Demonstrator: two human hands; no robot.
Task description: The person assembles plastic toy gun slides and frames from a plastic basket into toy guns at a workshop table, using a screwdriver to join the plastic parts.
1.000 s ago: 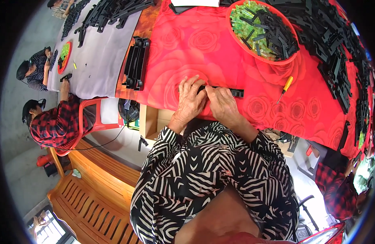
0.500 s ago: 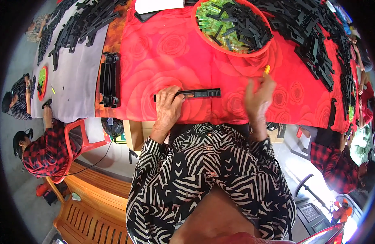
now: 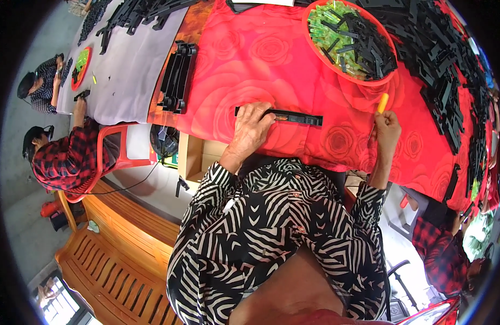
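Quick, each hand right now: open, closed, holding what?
Left hand: closed over the black bar, holding it.
Right hand: closed, holding the yellow-handled tool.

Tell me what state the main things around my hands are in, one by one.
Left hand: fingers curled over the bar.
Black bar: lying flat, partly covered.
Right hand: closed around the screwdriver.
Screwdriver: held, yellow handle showing.
Red basin: heaped with green and black pieces.
Cardboard box: open at the top.
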